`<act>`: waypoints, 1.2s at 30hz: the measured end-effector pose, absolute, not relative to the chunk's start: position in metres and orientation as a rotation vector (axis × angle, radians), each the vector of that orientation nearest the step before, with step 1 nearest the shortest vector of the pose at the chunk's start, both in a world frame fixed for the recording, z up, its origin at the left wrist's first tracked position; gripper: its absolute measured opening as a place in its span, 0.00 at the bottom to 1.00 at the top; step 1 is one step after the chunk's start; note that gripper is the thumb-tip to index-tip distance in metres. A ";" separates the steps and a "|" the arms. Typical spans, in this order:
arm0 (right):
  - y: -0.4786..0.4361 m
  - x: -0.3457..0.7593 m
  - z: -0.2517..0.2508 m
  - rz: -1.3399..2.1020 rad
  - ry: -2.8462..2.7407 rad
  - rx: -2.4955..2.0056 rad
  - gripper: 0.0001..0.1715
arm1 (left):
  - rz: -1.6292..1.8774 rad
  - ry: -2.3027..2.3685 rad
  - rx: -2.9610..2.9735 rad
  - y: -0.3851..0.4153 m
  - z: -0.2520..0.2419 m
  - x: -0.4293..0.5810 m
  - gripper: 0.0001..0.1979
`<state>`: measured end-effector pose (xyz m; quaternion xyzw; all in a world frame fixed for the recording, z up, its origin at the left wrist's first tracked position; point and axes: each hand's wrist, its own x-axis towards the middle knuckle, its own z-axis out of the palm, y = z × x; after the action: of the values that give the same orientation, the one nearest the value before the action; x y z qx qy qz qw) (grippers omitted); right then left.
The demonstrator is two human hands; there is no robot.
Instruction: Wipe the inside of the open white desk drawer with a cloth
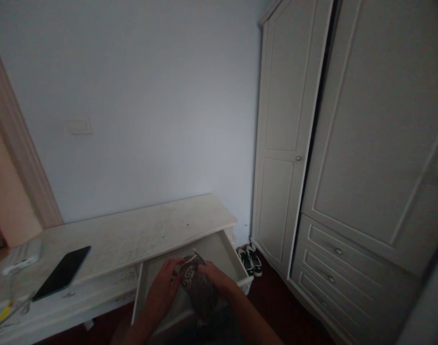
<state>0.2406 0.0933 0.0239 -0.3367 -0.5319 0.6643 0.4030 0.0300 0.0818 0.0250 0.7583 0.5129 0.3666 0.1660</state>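
My left hand and my right hand both grip a dark patterned piece of cloth, folded or rolled, with a pale tag at its top. I hold it over the open white drawer of a low white cabinet. The fingers of both hands are curled round the cloth's sides. My forearms come in from the bottom edge of the picture.
A black phone lies face up on the cabinet top, with a white device to its left. A pair of dark shoes stands on the floor by the tall white wardrobe. A doorway is at far left.
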 end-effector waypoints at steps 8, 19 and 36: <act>0.092 0.243 0.020 1.625 -0.921 -0.923 0.25 | 0.521 1.562 2.518 0.033 -0.013 -0.008 0.19; 0.082 0.312 0.053 1.535 -0.944 -0.942 0.36 | 0.130 1.601 2.408 0.014 0.025 0.006 0.27; 0.035 0.309 0.062 0.282 -2.105 -1.823 0.38 | 0.109 1.673 2.365 0.005 0.039 0.011 0.31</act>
<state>0.3093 0.0346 0.0618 -0.6418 -0.7411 0.0992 0.1704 0.0115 0.0052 0.0393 0.8098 0.5729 0.0372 0.1209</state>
